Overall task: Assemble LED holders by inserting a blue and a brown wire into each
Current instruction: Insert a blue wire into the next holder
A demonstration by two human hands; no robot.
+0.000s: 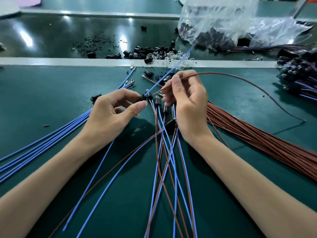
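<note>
Green matting covers my tabletop (51, 93), seen from the camera on my head. My left hand (109, 114) pinches a black LED holder (142, 97) between thumb and forefinger, and a blue wire (164, 77) runs from that holder up toward the far side. My right hand (187, 103), just beside it, pinches a brown wire (240, 77) near its end, the tip aimed at the holder; the rest arcs off to the right. Finished holders (157, 101) lie between my hands, their leads crossing toward me. Loose blue wires (42, 140) fan out at left, a brown bundle (257, 140) lies at right, and a pile of parts (154, 54) sits beyond, near a plastic bag (214, 23).
</note>
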